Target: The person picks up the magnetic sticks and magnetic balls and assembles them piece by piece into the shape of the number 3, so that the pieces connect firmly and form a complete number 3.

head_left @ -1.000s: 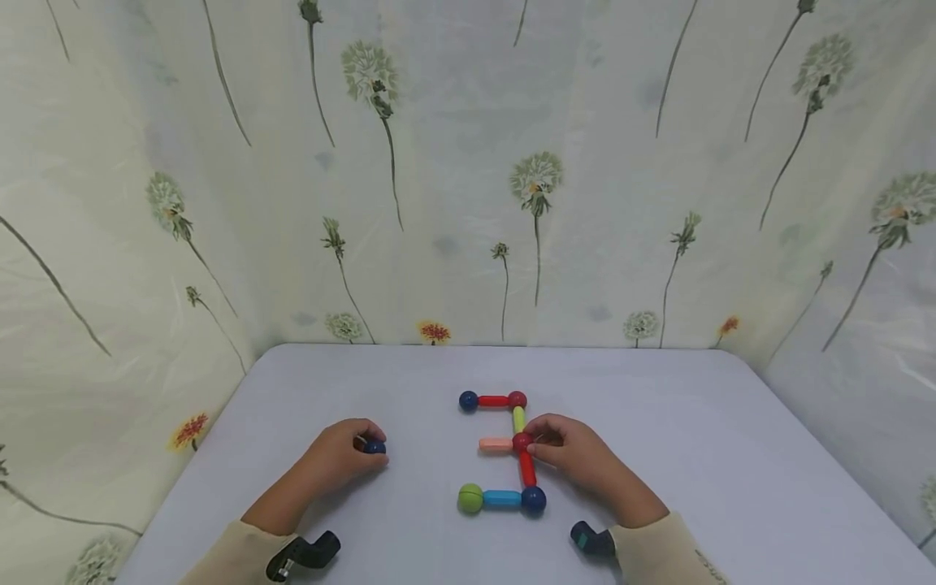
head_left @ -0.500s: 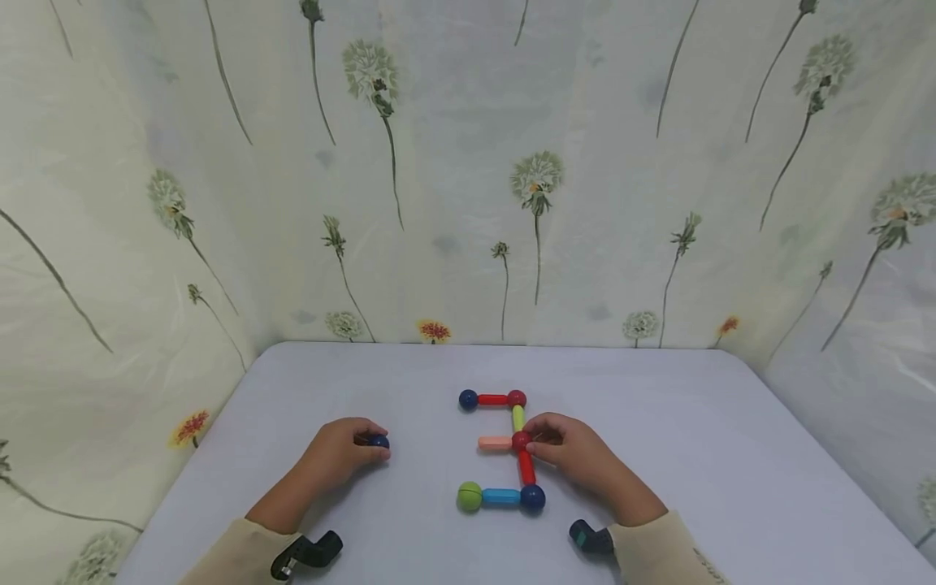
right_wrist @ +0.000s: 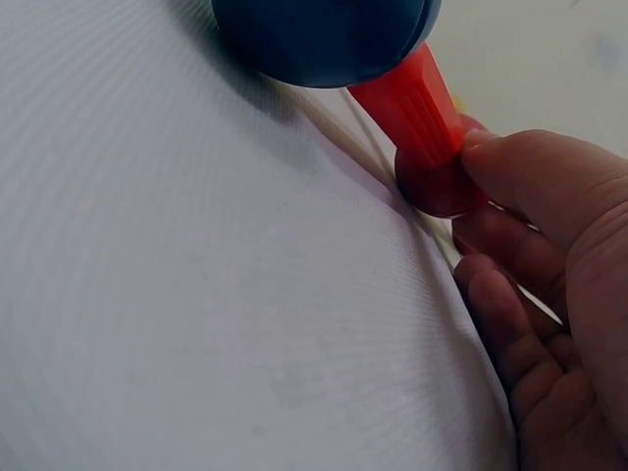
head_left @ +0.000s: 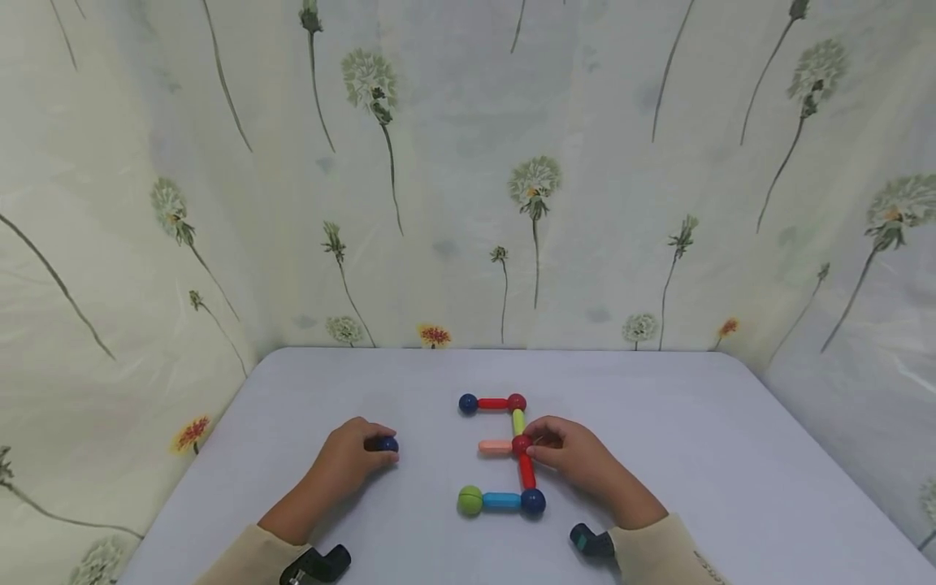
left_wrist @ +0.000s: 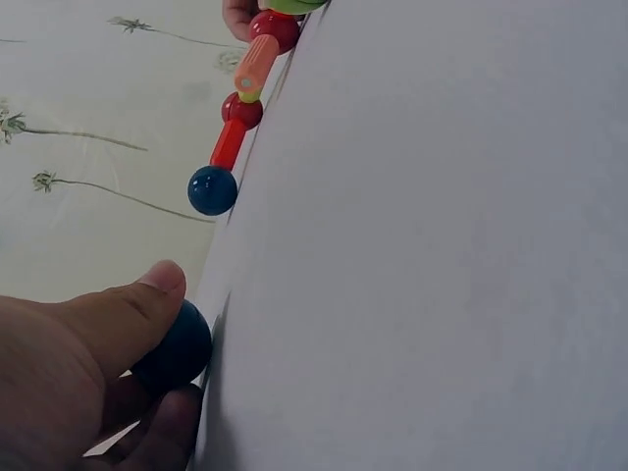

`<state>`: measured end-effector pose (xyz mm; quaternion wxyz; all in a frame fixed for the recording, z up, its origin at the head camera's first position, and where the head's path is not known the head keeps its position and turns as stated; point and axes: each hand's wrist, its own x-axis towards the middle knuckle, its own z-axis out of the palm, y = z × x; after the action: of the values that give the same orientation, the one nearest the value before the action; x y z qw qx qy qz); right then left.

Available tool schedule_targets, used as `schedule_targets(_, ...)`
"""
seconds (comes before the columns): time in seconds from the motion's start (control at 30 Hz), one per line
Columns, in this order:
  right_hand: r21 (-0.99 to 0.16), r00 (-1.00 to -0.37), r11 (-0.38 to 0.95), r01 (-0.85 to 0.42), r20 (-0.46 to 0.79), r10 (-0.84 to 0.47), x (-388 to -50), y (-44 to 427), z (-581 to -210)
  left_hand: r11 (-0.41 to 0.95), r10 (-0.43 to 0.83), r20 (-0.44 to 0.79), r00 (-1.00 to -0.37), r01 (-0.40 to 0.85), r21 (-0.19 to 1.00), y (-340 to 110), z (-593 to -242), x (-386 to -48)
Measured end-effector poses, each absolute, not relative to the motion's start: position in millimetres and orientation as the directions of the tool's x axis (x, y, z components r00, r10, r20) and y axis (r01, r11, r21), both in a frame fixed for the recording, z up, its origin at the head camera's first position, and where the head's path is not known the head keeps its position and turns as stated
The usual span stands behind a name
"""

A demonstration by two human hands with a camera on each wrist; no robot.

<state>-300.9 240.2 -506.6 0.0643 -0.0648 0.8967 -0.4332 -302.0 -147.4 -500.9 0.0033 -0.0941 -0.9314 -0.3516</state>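
My left hand [head_left: 354,457] grips a dark blue ball [head_left: 388,444] between thumb and fingers, low over the table, left of a joined shape of rods and balls. The left wrist view shows the thumb on that ball [left_wrist: 179,351]. With thumb and fingers my right hand [head_left: 574,453] pinches the middle red ball [head_left: 522,444]. From this ball a pink rod [head_left: 496,447] points left with a free end. A yellow-green rod [head_left: 518,421] runs back to another red ball [head_left: 517,403], and a red rod [head_left: 527,471] runs forward to a blue ball [head_left: 533,501].
At the back, a red rod [head_left: 492,403] joins a blue ball [head_left: 468,403]. In front, a light blue rod [head_left: 501,501] leads to a green ball [head_left: 470,500]. All lie on a white table [head_left: 658,398] before a floral curtain [head_left: 453,203].
My left hand has shifted slightly right with the blue ball, toward the pink rod. The right hand stays at the middle red ball.
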Motion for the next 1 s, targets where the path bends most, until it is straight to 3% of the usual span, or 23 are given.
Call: schedule_targets(1.0,-0.788,-0.982,0.613,-0.067,-0.056,-0.178,-301.4,239.3,-506.7,0.687,0.310,0.000,-0.951,0.223,0.692,-87.0,-503.7,-313.9)
